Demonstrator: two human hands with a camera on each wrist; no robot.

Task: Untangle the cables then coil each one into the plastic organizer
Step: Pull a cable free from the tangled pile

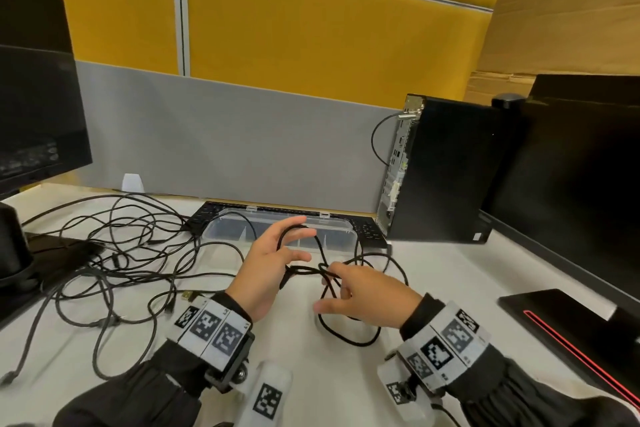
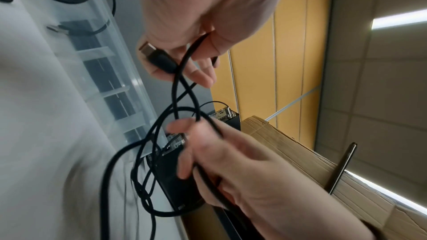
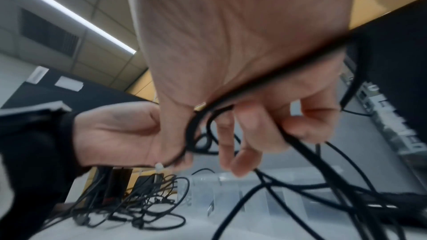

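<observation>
Both hands (image 1: 311,274) on black cable (image 1: 349,333)

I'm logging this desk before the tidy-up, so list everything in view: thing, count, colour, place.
thick black cable: one, black, looped and knotted on the desk, held up between both hands
tangled thin black cables: several, exact count unclear, black, heaped on the desk's left part
clear plastic organizer: one, transparent, divided, behind the hands, open
black keyboard: one, black, behind the organizer
black computer tower: one, black, upright, right of the organizer
black monitors: two, black, far left and far right
white desk: one, white
yellow partition panels: yellow, behind the desk
left hand: pinches the cable near its plug
right hand: grips the cable's loops
</observation>
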